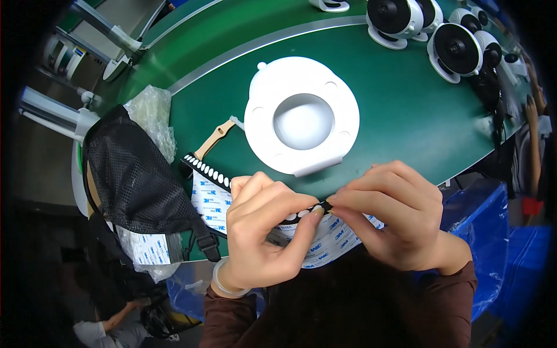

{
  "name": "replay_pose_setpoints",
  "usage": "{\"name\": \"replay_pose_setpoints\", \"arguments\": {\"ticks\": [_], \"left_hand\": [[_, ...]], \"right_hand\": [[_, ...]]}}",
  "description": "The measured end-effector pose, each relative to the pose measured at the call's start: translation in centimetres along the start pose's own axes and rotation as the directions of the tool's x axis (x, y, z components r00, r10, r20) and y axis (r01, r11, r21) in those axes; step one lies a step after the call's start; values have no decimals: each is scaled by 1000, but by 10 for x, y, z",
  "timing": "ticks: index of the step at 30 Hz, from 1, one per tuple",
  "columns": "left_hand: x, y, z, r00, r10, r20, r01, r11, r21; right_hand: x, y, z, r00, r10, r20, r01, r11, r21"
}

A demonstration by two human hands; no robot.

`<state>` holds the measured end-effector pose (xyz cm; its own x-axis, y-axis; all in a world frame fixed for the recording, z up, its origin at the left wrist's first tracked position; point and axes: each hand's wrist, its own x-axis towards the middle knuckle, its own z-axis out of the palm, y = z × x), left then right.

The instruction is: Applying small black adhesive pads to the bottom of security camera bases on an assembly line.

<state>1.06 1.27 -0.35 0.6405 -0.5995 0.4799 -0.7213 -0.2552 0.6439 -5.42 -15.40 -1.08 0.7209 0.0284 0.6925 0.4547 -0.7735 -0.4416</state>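
Note:
My left hand, a pale bangle at its wrist, pinches a black strip with white oval pads between thumb and forefinger. My right hand meets it at the strip's edge, fingertips also pinched closed. Below the fingers hangs a white adhesive backing sheet with blue print, joined to the strip and curving toward me. Beyond my hands a round white plastic housing lies on the green table, a wide opening in its middle. Whatever tiny piece sits between the right fingertips is hidden.
A small wooden-handled brush lies left of the housing. Farther left are a black mesh bag and clear bubble wrap. Several white cameras with black fronts stand at the far right. Blue plastic hangs beyond the near right edge.

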Motion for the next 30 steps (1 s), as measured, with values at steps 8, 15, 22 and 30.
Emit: {"name": "replay_pose_setpoints", "arguments": {"ticks": [8, 15, 22, 30], "left_hand": [[0, -2, -3, 1000, -2, -19, 1, 999, -39], [-1, -3, -3, 999, 49, -14, -50, 998, -23], [-3, -3, -2, 999, 54, -4, -54, 998, -10], [-5, -6, -2, 998, 59, -24, -59, 998, -12]], "right_hand": [[1, 0, 1, 1000, 18, 20, -20, 996, 87], [4, 0, -2, 996, 29, 79, -38, 992, 119], [8, -2, -4, 986, 79, 147, -105, 977, 183], [14, -2, -3, 974, 87, 208, -128, 973, 193]]}}
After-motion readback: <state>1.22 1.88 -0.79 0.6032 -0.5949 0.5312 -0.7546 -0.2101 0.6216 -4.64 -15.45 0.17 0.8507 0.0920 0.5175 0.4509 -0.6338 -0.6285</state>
